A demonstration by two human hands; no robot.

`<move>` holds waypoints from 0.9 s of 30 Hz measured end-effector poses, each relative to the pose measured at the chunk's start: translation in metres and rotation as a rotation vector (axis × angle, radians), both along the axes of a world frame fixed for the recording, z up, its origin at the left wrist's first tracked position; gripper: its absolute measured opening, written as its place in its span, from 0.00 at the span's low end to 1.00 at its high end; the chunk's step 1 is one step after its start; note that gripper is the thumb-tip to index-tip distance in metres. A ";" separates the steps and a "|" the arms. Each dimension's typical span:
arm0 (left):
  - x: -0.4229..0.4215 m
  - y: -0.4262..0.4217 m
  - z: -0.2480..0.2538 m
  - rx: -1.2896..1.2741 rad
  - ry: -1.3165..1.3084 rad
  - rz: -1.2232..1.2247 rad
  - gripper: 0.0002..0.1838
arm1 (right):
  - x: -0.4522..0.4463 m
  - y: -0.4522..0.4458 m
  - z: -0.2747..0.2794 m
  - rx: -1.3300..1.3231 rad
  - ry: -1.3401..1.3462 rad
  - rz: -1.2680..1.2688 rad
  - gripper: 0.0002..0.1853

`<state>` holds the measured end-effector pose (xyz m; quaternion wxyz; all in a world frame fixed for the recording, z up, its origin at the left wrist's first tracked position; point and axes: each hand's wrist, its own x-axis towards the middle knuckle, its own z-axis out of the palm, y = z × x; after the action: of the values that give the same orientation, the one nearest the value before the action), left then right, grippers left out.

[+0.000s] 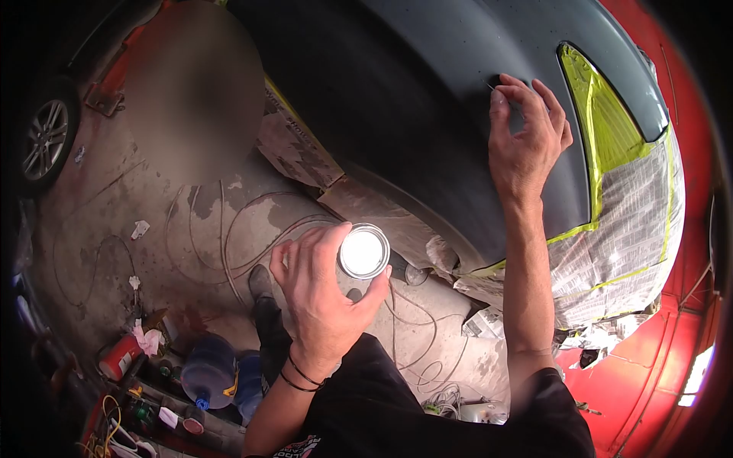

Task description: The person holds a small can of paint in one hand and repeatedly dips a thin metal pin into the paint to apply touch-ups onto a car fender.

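Note:
Fingers and thumb of my left hand (324, 294) are wrapped round a small round metal can (363, 252), whose round face looks bright white. Over the dark grey car panel (427, 114), my right hand (528, 137) has its thumb and index finger brought together, with the other fingers curved. A thin, pale thing sticks out at those fingertips, too small to make out. Right of that hand, yellow-green masking tape (603, 114) covers a lamp-shaped area of the panel.
Masking paper (622, 237) covers the car's end. Hoses (225, 229) lie on the concrete floor. Large blue bottles (208, 370) stand lower left, near a red container (121, 357). A wheel (47, 140) is at far left. A blurred patch hides the upper left.

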<state>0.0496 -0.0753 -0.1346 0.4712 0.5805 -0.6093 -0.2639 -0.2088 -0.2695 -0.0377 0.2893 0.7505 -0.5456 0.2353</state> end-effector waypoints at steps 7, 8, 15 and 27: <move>0.000 0.001 0.006 -0.024 -0.017 -0.008 0.43 | 0.014 0.046 0.012 0.038 -0.106 0.041 0.06; -0.001 0.001 0.008 -0.029 -0.027 -0.008 0.44 | 0.015 0.062 0.014 0.047 -0.138 0.035 0.07; -0.033 0.010 0.011 -0.024 -0.036 0.008 0.44 | -0.004 0.253 -0.063 0.382 -0.571 -0.018 0.14; -0.152 0.043 -0.042 0.130 0.385 0.203 0.35 | -0.095 0.573 -0.261 0.700 -1.175 -0.363 0.06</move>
<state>-0.1025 -0.0324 -0.1765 0.5646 0.6069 -0.4282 -0.3598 -0.3041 0.3036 -0.2992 -0.2767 0.4453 -0.7716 0.3603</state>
